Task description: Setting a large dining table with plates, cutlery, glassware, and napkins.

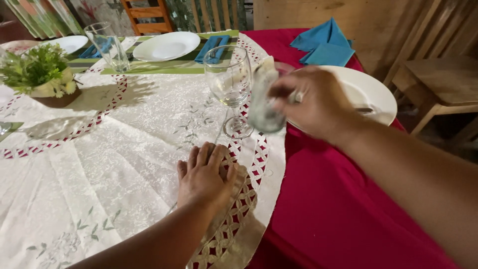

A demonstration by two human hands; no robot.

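My left hand (204,174) lies flat, palm down, on the white patterned tablecloth (114,164) near its lace edge. My right hand (316,102) is closed around a clear drinking glass (263,102), held tilted and blurred just above the table. Left of that glass an empty wine glass (230,84) stands upright on the cloth. A white plate (371,94) sits behind my right hand on the red cloth (328,209).
A potted green plant (42,74) stands at the left. Far across are another white plate (167,46), a tumbler (107,47), blue napkins (323,45) and a green runner. A wooden stool (440,82) stands at the right.
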